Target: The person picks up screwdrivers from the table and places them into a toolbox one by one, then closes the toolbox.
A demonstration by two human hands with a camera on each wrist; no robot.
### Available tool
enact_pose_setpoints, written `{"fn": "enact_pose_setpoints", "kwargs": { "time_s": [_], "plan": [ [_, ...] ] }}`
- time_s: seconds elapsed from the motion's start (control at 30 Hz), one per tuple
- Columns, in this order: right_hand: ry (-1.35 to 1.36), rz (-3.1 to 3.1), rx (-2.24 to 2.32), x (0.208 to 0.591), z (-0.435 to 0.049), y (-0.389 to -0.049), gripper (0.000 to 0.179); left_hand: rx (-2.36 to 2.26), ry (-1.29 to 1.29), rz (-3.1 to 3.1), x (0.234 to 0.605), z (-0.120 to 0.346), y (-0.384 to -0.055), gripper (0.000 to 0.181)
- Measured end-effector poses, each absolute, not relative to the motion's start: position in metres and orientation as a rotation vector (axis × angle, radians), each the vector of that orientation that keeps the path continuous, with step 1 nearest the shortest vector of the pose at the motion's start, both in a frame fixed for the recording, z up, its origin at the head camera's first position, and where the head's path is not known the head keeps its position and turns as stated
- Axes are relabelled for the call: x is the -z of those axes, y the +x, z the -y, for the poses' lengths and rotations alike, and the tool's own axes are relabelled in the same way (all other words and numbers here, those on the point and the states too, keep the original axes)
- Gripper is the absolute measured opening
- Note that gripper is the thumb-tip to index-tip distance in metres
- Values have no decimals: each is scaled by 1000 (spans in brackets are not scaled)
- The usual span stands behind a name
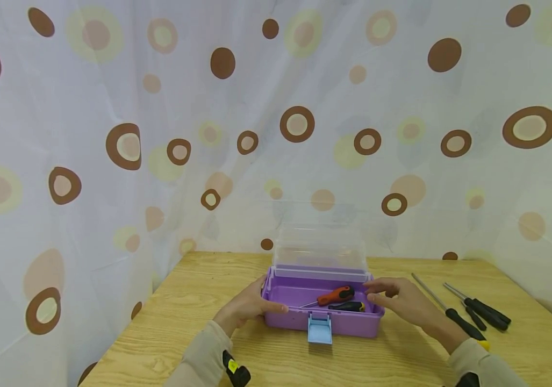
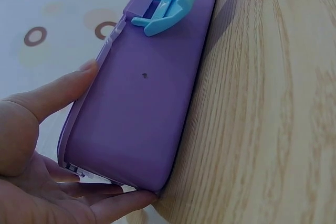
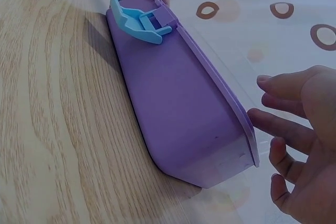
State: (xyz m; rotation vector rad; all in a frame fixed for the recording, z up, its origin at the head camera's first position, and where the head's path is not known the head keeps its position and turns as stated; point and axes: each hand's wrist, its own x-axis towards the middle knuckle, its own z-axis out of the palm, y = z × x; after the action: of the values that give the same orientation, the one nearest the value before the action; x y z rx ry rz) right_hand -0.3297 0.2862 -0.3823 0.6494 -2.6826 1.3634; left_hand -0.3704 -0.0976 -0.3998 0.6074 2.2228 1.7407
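Note:
A purple toolbox (image 1: 300, 321) stands on the table with its clear lid (image 1: 321, 247) raised at the back. Its light blue latch (image 1: 320, 329) hangs down at the front. Inside lie a screwdriver with a red and black handle (image 1: 336, 296) and one with a black handle (image 1: 348, 306). My left hand (image 1: 248, 307) grips the box's left end, thumb on the front rim and fingers round the side, as the left wrist view shows. At the right end hovers my right hand (image 1: 408, 303), fingers loosely bent and holding nothing, one fingertip right at the rim (image 3: 247, 124).
Right of the box, a long screwdriver (image 1: 459, 322) with a black and yellow handle lies on the wooden table (image 1: 150, 333). Several black-handled tools (image 1: 490, 312) are grouped beside it. A spotted curtain (image 1: 324, 161) hangs behind the table and along its left side.

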Motion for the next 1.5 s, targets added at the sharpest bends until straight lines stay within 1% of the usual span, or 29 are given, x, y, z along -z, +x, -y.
{"fn": "enact_pose_setpoints", "kwargs": {
  "time_s": [0.23, 0.5, 0.83, 1.0, 1.23, 1.5],
  "plan": [
    [660, 2681, -1377, 380, -286, -329, 42, -1753, 606, -2211, 400, 98, -371, 106],
    [633, 2691, -1383, 380, -286, -328, 41, -1723, 610, -2240, 398, 98, -369, 109],
    [602, 2706, -1365, 378, -287, -324, 42, -1737, 612, -2219, 398, 98, -368, 108],
    [534, 2755, -1335, 378, -292, -322, 45, -1744, 600, -2209, 398, 99, -369, 109],
    [562, 2732, -1344, 380, -302, -320, 46, -1750, 627, -2216, 398, 98, -370, 109],
    [501, 2743, -1309, 383, -321, -310, 45, -1754, 609, -2202, 399, 98, -370, 108]
  ]
}}
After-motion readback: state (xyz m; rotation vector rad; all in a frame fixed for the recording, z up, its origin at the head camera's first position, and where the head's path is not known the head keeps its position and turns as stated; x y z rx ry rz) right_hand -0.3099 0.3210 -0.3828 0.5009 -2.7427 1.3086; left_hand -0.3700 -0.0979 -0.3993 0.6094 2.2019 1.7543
